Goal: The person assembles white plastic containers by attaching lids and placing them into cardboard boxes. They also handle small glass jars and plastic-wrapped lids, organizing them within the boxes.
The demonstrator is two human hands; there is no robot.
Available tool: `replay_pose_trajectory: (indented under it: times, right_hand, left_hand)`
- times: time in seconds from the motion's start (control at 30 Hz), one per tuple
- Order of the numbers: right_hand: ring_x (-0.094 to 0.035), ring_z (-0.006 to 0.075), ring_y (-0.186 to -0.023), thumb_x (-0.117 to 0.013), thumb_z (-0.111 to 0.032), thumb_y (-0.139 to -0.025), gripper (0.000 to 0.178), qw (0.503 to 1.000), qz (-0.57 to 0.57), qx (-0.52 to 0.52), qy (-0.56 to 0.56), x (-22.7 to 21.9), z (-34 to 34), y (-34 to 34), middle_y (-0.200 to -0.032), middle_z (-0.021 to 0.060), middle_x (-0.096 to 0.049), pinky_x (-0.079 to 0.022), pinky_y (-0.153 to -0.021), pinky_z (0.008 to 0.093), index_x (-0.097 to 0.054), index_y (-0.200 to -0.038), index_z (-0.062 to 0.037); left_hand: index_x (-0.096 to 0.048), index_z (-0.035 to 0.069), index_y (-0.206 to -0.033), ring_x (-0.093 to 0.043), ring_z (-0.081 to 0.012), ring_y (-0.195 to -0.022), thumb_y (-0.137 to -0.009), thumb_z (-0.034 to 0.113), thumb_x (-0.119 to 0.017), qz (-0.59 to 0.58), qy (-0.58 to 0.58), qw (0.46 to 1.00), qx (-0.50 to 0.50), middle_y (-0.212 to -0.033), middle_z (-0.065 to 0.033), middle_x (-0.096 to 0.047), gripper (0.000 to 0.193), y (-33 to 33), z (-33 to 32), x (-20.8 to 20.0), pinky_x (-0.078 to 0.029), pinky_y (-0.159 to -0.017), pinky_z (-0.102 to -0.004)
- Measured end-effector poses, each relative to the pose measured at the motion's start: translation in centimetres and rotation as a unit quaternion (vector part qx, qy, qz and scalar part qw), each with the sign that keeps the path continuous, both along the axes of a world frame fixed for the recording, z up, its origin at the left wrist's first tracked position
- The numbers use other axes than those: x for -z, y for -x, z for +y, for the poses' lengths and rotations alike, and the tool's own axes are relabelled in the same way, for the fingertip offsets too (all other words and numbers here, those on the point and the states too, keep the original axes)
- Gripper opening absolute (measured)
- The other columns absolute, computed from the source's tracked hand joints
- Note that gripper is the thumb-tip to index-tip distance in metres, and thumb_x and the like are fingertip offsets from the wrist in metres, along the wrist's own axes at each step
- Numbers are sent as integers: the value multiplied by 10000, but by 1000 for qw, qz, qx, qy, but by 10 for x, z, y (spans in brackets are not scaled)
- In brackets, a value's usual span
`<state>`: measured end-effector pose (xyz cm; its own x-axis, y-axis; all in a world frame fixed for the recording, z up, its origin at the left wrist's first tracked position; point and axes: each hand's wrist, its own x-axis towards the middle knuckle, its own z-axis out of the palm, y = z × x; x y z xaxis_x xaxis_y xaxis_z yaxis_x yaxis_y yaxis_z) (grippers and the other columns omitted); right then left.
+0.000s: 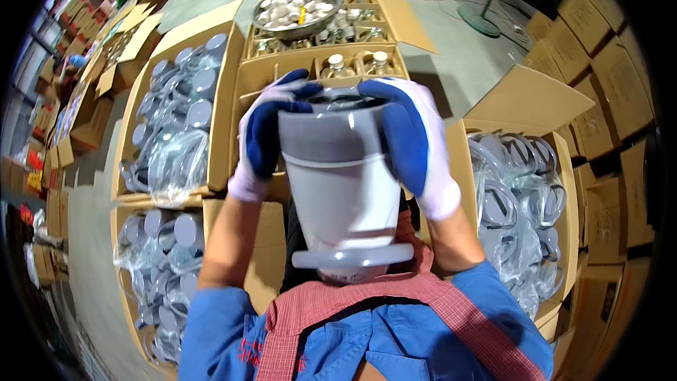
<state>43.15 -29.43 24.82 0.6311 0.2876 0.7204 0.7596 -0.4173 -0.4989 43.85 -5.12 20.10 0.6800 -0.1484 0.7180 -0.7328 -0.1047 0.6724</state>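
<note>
Between my gloved hands is a light grey vacuum flask body with a darker grey collar at its far end and a thin grey ring at its near end. My left hand presses on the left of the collar, fingers curled over the rim. On the opposite side, my right hand grips the collar with its fingers over the top. Both gloves are white with blue palms. Just beyond the flask, silvery glass bottles with white caps stand in a divided carton.
A metal bowl of small white pieces rests on the far carton. Cartons of grey plastic parts stand at left, lower left and right, partly wrapped in clear plastic. Stacked cartons line the right side, near a green fan stand.
</note>
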Motion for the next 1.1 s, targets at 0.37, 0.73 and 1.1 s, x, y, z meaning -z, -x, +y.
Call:
replay_pose_trajectory:
  times: [0.37,0.73,1.1]
  right_hand:
    - [-649,205,-966,-466,-344,-1018,386,985,117,-36,-124,-10,-19,4,-1068,88,-700,-486,-898,365,-670,-1136,-38]
    - [-655,167,-858,-436,-519,-1017,546,754,455,-161,-446,36,-36,-47,-880,89,-693,-500,-824,309,-706,-912,-56]
    - [-634,218,-1041,-550,-133,-947,372,847,186,233,-440,81,-308,30,-1232,125,-648,-510,-942,350,-582,-1288,13]
  left_hand:
    - [-643,-25,-1238,-529,-262,-1287,-1040,204,-394,147,-26,980,-133,-1308,-148,-623,392,0,3,-1,-352,-1126,-378]
    - [-641,-74,-1213,-565,-286,-1234,-1031,352,-421,66,-115,991,2,-1290,-203,-621,512,36,-73,-70,-390,-1083,-391]
    - [-657,-57,-1110,-657,-276,-1016,-882,205,-669,47,-128,984,-113,-1132,-181,-682,347,-3,-42,2,-517,-913,-398]
